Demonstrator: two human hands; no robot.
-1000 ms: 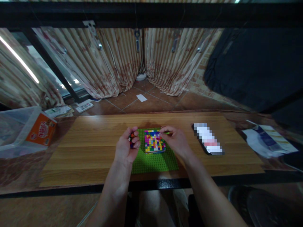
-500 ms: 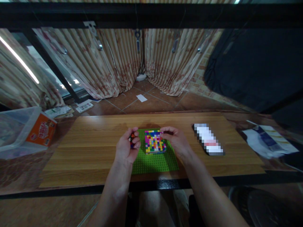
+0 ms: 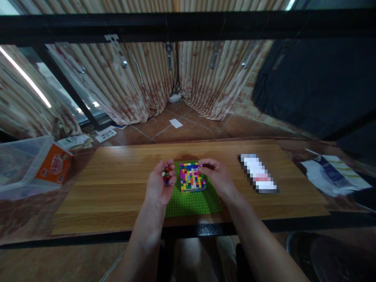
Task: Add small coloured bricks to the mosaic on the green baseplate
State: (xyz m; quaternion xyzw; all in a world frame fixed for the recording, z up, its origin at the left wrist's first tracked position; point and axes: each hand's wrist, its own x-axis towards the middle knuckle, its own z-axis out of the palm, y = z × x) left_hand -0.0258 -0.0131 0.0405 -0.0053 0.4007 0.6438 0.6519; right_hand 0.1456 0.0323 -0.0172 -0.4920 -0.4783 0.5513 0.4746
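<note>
Striped curtains hang above a brown tiled floor.

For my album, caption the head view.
Left hand cups bricks, right hand at a colourful block on a green baseplate.

Left hand cupping loose bricks; right hand at brick block.

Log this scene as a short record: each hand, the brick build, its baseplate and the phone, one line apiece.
Left hand: cupped around small loose bricks
Right hand: at far right corner of brick build; any held piece too small to tell
Brick build: multicolored, studded top
Baseplate: green, studded, under brick build, on wooden table
Smartphone: on wooden table, right of both hands, screen pixelated
</note>
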